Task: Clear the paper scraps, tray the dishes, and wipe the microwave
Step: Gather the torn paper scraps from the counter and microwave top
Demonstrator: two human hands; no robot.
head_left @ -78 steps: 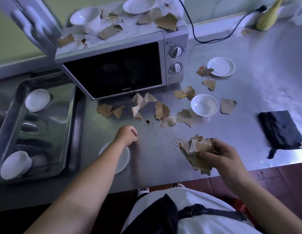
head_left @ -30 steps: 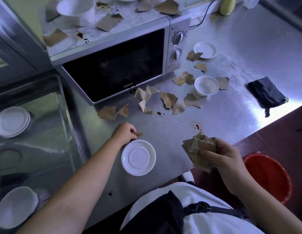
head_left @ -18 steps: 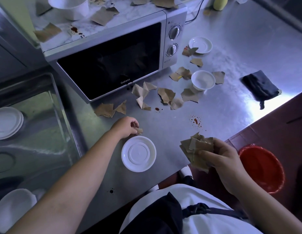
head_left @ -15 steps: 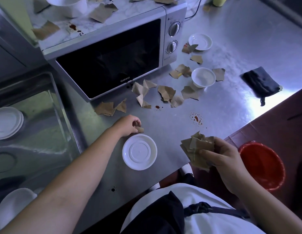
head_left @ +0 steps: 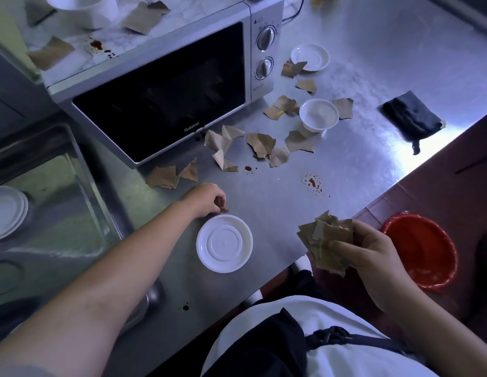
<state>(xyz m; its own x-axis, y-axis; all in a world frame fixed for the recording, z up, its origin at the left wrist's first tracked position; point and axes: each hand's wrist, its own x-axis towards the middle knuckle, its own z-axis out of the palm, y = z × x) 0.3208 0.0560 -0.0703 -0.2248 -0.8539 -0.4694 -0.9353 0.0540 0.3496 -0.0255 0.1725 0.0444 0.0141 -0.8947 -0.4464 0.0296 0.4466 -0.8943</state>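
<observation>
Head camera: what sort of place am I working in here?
Most likely a commercial or canteen kitchen: a long steel counter, a microwave standing on it, and a metal tray holding white plates on the left.

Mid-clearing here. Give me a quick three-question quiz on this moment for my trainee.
1. True or false: the left hand is pinching a small scrap.
2. The right hand holds: A) a cloth, B) a bundle of paper scraps, C) a bowl.
3. What colour is the bin near the right hand?

Key: 1 true; 2 B; 3 red.
</observation>
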